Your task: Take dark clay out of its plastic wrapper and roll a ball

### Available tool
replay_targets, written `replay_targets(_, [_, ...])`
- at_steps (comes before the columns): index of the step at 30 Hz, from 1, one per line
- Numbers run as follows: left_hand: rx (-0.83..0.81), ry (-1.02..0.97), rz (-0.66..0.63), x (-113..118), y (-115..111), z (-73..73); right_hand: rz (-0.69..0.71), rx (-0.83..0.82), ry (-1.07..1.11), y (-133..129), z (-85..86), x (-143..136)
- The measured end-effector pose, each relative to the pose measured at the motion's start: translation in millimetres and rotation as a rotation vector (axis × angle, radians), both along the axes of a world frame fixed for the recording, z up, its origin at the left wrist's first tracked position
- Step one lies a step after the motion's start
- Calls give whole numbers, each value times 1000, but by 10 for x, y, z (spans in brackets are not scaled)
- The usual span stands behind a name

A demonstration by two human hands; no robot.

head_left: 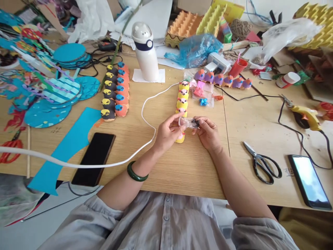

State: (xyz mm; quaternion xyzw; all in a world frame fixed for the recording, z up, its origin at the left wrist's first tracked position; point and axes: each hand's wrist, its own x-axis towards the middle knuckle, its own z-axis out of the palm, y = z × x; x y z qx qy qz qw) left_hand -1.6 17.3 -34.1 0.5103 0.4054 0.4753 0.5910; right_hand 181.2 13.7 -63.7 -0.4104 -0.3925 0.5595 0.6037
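Between my two hands is a small clear plastic bag (187,122) with something dark at its right end. My left hand (169,131), fingers closed, holds the bag's left end. The fingertips of my right hand (207,132) pinch the dark end. Under the bag runs a yellow strip of egg-carton bumps (182,102) with pink faces, partly hidden by my hands. Just beyond lie small bags with pink clay (199,89) and a blue lump (203,101). A row of purple and orange bumps (219,79) stands behind them.
Black and orange painted strips (109,93), a white bottle (147,55) and a dark phone (94,159) are on the left. A white cable (142,150) crosses the table. Scissors (261,163), a lit phone (310,181) and a yellow glue gun (304,116) lie on the right.
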Motion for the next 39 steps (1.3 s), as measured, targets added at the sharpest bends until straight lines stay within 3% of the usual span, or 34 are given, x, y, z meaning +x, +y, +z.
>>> replay_targets(5, [39, -3, -2, -17, 35, -44, 14, 36, -3, -18, 5, -20])
replay_targets(11, [46, 129, -95, -41, 35, 15, 27, 10, 79, -26, 13, -25])
replay_targets(16, [210, 199, -2, -21, 45, 42, 62, 9, 10, -71, 41, -67])
replay_targets(20, [245, 140, 30, -7, 63, 11, 53, 17, 0, -80, 35, -69])
replay_targets(25, [-31, -37, -76, 19, 13, 8, 55, -18, 85, -111, 39, -57])
replay_targets(29, [-253, -248, -61, 55, -34, 64, 51, 3, 37, -159, 90, -82])
replay_targets(34, [-326, -263, -21, 73, -46, 111, 32, -11, -127, -129, 203, -109])
replay_targets(39, [-318, -276, 2, 76, -31, 54, 11, -38, -303, -106, 225, -94])
